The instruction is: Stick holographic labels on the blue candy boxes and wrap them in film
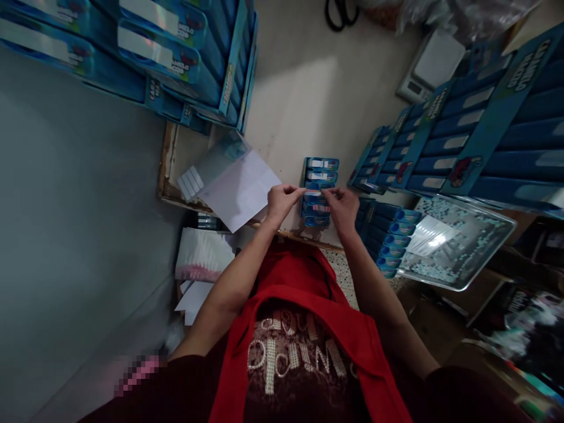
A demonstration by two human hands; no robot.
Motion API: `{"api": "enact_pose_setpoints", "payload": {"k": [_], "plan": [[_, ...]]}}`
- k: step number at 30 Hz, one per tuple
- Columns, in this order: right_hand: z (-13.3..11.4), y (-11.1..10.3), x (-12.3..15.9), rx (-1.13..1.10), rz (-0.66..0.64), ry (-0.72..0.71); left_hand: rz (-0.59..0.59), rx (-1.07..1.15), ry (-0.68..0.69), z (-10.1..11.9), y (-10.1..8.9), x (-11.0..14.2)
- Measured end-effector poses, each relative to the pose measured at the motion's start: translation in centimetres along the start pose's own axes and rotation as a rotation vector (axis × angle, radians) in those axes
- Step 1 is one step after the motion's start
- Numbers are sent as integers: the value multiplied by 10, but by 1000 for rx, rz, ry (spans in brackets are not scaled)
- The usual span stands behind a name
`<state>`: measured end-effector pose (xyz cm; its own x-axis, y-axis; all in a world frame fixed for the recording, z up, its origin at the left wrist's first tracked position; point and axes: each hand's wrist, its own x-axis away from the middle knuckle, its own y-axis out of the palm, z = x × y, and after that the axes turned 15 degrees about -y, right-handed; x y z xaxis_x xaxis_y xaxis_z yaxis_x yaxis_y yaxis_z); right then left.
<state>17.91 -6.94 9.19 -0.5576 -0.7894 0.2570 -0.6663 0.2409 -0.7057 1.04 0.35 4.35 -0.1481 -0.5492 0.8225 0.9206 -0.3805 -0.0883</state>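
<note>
My left hand [282, 202] and my right hand [343, 208] are both closed in a pinch. Stretched level between the fingertips is a thin, pale strip [313, 191], too small to make out exactly. Directly beneath it, a column of small blue boxes [322, 164] with white label patches lies on the table; the hands partly hide its middle. Left of my left hand, a white sheet [247, 188] and a clear sheet bearing white labels [191, 183] overlap at the table edge. Beside my right wrist stands a row of blue boxes [399, 229].
Blue cartons [163, 50] are stacked at the upper left, and more blue cartons [497, 117] line the right. A clear tray [462, 281] with small pale pieces juts out at right. Farther back are a scale [436, 61] and black looped handles [338, 23].
</note>
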Motion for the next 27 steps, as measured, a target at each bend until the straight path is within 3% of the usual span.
{"api": "enact_pose_setpoints", "payload": {"k": [10, 15, 18, 21, 23, 25, 27], "plan": [[5, 10, -15, 43, -48, -24, 14, 49, -29, 0, 7, -16], [19, 14, -26, 71, 115, 79, -79, 216, -195, -2, 17, -20], [29, 12, -34, -10, 94, 114, -142, 364, -303, -2, 23, -24], [30, 8, -35, -90, 59, 121, -69, 436, -389, -4, 29, -29], [25, 2, -32, -109, 74, 117, 42, 429, -358, -7, 31, -28], [17, -5, -26, -143, 92, 99, 150, 378, -207, -11, 29, -19], [7, -13, -19, -189, 105, 82, 177, 299, -20, -13, 24, -3]]}}
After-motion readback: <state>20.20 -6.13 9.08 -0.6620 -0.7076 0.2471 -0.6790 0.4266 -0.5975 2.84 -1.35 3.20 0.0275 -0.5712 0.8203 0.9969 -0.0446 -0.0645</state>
